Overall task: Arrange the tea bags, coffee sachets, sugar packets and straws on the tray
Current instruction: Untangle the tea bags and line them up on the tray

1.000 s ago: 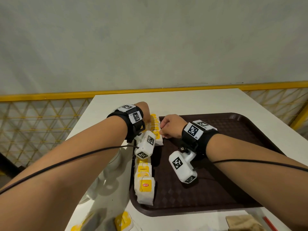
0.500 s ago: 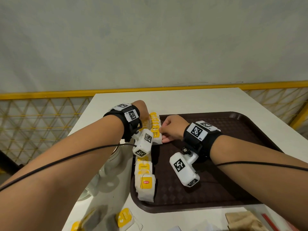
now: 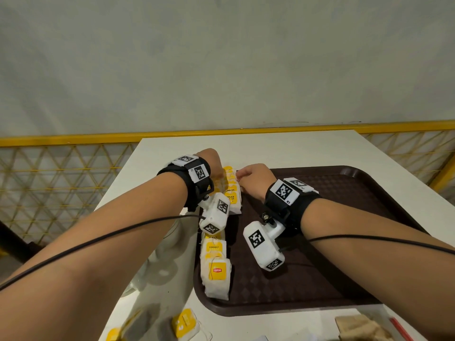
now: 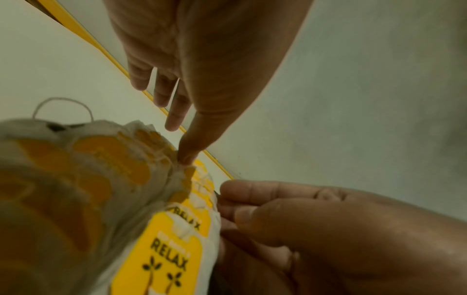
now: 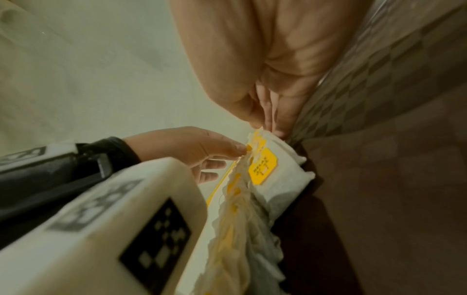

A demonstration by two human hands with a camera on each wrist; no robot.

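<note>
So, left hand [image 3: 213,160] fingers straight, thumb tip touching the tea bags [image 3: 214,262] | bags rowed along the brown tray [image 3: 332,279] left edge | right hand [image 3: 254,179] fingers curled, pinching the row's far end

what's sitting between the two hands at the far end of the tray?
The far end of the row of white paper tea bags with yellow tags, on the dark brown plastic tray. Left hand and right hand both touch it; clearest in the left wrist view.
</note>
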